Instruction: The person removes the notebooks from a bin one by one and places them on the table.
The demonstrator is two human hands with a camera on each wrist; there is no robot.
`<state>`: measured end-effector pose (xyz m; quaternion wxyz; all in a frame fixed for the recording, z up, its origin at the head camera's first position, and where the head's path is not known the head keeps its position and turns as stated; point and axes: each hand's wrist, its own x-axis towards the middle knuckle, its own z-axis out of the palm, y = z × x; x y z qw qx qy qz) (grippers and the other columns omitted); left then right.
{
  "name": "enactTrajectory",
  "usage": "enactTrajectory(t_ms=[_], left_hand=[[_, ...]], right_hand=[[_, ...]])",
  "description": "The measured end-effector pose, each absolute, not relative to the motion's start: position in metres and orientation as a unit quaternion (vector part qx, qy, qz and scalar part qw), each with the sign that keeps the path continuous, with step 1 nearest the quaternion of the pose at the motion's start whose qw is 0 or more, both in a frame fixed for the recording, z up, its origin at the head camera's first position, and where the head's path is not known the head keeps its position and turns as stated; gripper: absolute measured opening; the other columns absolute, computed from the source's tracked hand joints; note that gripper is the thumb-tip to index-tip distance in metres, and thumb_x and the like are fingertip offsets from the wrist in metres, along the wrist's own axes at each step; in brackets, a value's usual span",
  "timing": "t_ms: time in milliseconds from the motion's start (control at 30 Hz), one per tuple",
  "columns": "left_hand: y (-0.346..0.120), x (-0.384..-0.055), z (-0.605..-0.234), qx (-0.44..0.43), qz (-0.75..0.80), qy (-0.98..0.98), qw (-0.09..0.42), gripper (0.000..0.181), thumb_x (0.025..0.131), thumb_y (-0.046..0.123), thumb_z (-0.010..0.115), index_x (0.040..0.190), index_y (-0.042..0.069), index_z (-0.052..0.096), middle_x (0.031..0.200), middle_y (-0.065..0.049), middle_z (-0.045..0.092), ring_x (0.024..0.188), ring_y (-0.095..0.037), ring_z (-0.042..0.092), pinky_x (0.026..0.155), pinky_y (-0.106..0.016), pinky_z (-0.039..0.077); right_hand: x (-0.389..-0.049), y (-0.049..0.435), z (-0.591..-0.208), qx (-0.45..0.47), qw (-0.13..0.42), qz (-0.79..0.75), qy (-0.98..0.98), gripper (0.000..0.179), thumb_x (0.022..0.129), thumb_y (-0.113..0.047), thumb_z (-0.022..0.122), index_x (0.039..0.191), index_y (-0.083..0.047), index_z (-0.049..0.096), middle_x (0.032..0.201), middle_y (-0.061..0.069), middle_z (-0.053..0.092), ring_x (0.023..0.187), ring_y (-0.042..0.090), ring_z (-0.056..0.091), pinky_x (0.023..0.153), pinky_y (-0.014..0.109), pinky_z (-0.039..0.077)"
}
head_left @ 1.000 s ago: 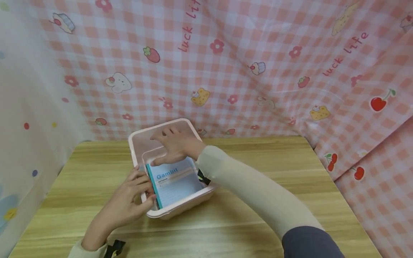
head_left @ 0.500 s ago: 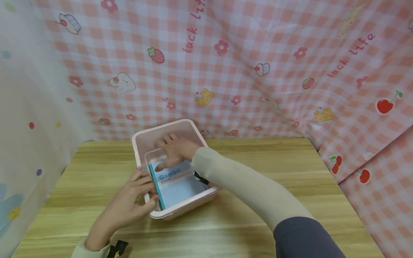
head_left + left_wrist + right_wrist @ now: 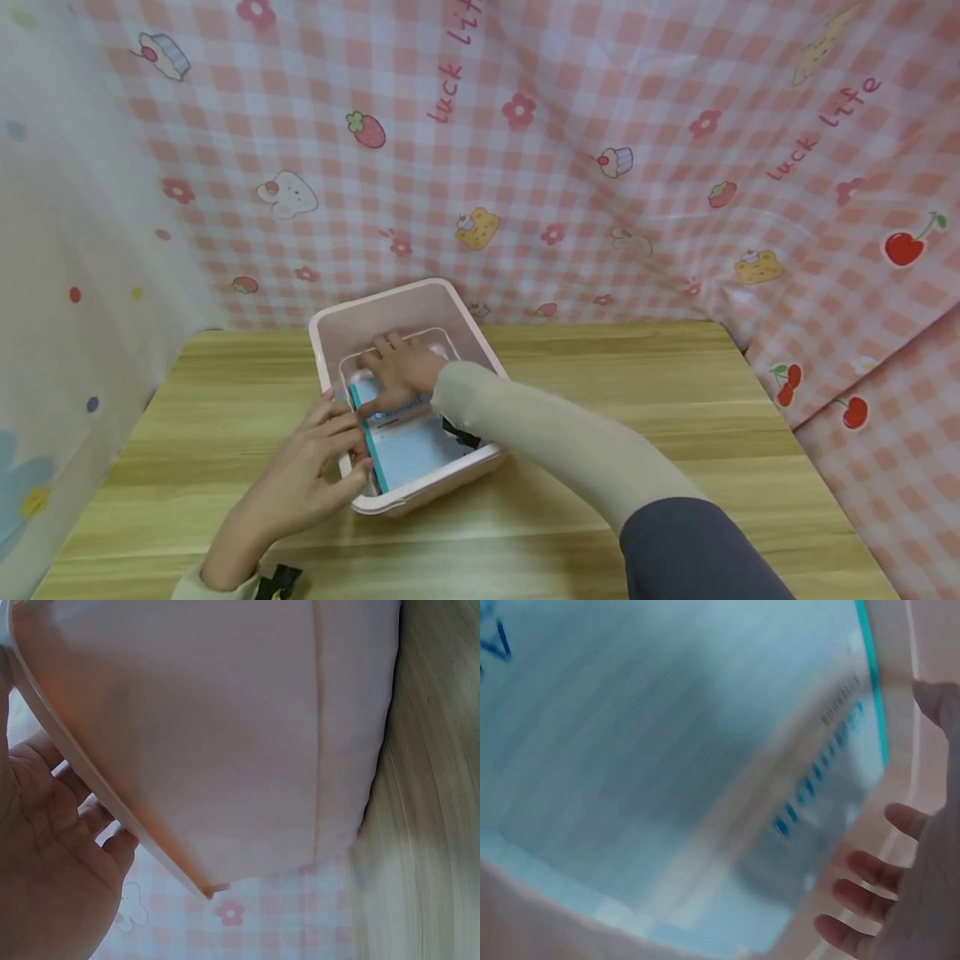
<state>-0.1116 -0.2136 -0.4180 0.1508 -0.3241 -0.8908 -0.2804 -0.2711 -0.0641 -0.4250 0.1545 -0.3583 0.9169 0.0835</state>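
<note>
A pale pink plastic bin [image 3: 408, 293] stands on the table with a blue notebook [image 3: 416, 446] lying inside it. The notebook has a teal spine and the word "Gambit" on its cover. My left hand [image 3: 303, 467] holds the bin's left rim; the left wrist view shows the fingers hooked over this rim [image 3: 112, 802]. Inside the bin, my right hand [image 3: 401, 371] spreads its fingers over the far end of the notebook and holds nothing. In the right wrist view its fingertips [image 3: 866, 870] point past the notebook's edge. Whether they touch the bin is unclear.
The wooden table [image 3: 615, 467] extends on both sides of the bin. A pink checked cloth [image 3: 540, 192] hangs close behind the bin, and a pale dotted cloth [image 3: 67, 208] hangs at the left.
My right hand has sunk lower into the bin and come closer to the notebook, covering more of its title. The left hand stays at the rim. The head view has shifted slightly.
</note>
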Motion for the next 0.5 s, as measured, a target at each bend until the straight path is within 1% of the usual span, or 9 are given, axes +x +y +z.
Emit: enactTrajectory(t_ms=[200, 367, 500], left_hand=[[-0.213, -0.113, -0.418, -0.324, -0.280, -0.891, 0.151, 0.025, 0.081, 0.016, 0.072, 0.075, 0.032, 0.053, 0.088, 0.022, 0.058, 0.111, -0.010, 0.052, 0.135, -0.035, 0.011], [-0.213, -0.114, -0.418, -0.327, -0.280, -0.889, 0.157, 0.025, 0.081, 0.016, 0.072, 0.075, 0.032, 0.054, 0.088, 0.021, 0.060, 0.110, -0.010, 0.052, 0.134, -0.034, 0.012], [-0.213, -0.113, -0.417, -0.324, -0.280, -0.891, 0.152, 0.024, 0.082, 0.016, 0.072, 0.075, 0.032, 0.055, 0.088, 0.021, 0.060, 0.109, -0.007, 0.049, 0.134, -0.035, 0.013]], right_hand=[[-0.269, -0.063, -0.429, -0.366, 0.150, 0.067, 0.916, 0.087, 0.088, -0.084, 0.038, 0.159, -0.036, 0.026, 0.167, 0.003, 0.024, 0.156, 0.023, 0.020, 0.129, 0.044, 0.029], [-0.270, -0.062, -0.436, -0.380, 0.147, 0.048, 0.912, 0.081, 0.091, -0.079, 0.042, 0.157, -0.032, 0.030, 0.163, 0.001, 0.030, 0.154, 0.022, 0.025, 0.129, 0.040, 0.030], [-0.270, -0.061, -0.439, -0.400, 0.135, 0.065, 0.904, 0.079, 0.093, -0.073, 0.047, 0.155, -0.028, 0.032, 0.160, 0.002, 0.034, 0.152, 0.021, 0.029, 0.129, 0.037, 0.029]])
